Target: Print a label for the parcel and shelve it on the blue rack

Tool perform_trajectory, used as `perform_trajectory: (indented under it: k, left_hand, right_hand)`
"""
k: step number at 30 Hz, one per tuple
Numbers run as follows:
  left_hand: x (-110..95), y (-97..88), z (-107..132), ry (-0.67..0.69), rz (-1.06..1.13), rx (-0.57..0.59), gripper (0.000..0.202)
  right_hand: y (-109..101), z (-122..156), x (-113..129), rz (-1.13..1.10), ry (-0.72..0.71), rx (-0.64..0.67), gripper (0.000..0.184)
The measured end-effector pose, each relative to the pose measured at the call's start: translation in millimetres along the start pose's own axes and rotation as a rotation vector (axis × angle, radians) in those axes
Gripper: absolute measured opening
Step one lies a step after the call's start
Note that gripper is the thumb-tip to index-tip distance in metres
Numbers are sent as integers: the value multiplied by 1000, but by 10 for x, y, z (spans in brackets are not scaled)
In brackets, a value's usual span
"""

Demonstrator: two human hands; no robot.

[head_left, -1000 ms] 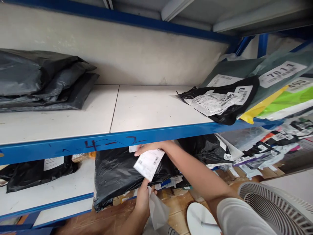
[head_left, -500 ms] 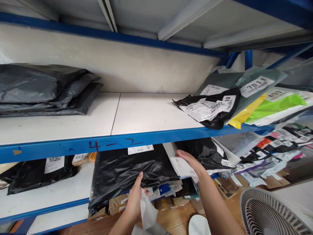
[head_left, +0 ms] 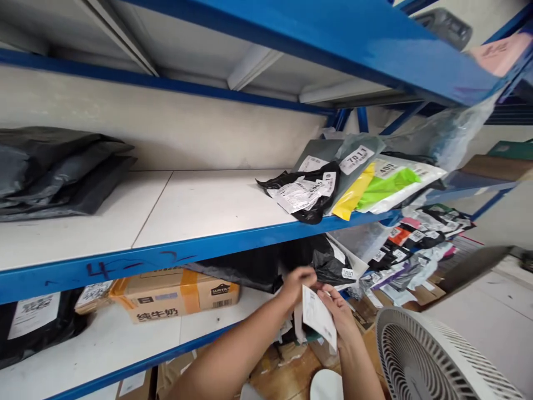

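My left hand (head_left: pixel 296 283) is closed beside the top of a white shipping label (head_left: pixel 318 315), with a pale paper strip (head_left: pixel 298 322) hanging beneath its fingers. Its fingertips are partly hidden. The label lies in my right hand (head_left: pixel 339 314), whose fingers are closed along its far edge. Just behind both hands, on the lower shelf, is a black plastic parcel (head_left: pixel 328 258) tagged 5007. Another black parcel (head_left: pixel 245 266) lies to its left, mostly under the blue shelf edge.
A taped cardboard box (head_left: pixel 166 297) and a labelled black parcel (head_left: pixel 35 316) sit on the lower shelf (head_left: pixel 200 328). Black bags (head_left: pixel 54 172) and labelled parcels (head_left: pixel 353 178) rest above, over the blue beam (head_left: pixel 233 244). A fan (head_left: pixel 412 355) stands at lower right.
The view has swung right. My left hand has left the large black parcel and moved across to my right hand. That parcel now lies farther back, uncovering the cardboard box.
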State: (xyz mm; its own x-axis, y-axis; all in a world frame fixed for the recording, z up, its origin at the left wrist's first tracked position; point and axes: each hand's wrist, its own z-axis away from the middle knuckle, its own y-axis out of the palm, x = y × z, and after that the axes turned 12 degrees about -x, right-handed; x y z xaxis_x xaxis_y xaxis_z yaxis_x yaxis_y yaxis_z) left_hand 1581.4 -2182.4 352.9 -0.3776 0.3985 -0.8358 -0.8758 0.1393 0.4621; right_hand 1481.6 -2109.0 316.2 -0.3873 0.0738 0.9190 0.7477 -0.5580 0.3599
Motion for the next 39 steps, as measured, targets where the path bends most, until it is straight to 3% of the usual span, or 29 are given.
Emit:
perform_trajectory:
  k: [4,6,8,12,14,16,17,19,22,25,29,39]
  left_hand:
    - [364,-411,263,-20,-208,133,53]
    - [361,-673,316,-34,-311,178,51]
    - [276,-878,333,0,-397,210,35]
    - [92,-1091,400,110,-470,78,28]
    - [47,-1135,480,155,-467,-22,29]
    - [25,-1160,574,168,-433,-115,32]
    - [17,-1169,620,161,-395,-141,33]
    - [-2,-1189,698,127,-284,-151,33]
    - [-39,-1257,766,60,-185,-148,34]
    - [-70,-1367,786,26,-201,-181,41]
    - [-119,-1482,802,38,-197,-116,40]
    - [-249,-1540,803,70,-283,-147,39]
  right_hand:
    - [-85,129,9,241,-75,155,32]
    - [-34,156,22,420,-156,252,28]
    - [48,137,30,541,-244,326,26]
    - [204,105,27,653,-421,299,38]
    - [298,183,18,765,-614,168,50]
    - [416,331,-10,862,-864,70,48]
    - [480,416,-37,874,-966,87,42]
    - [601,571,-115,832,-1075,245,31]
    - [720,701,-275,683,-1035,386,30]
    - [756,731,-412,573,-965,325,33]
    - [768,758,-497,497,-896,281,32]
    - [855,773,-553,483,-780,237,25]
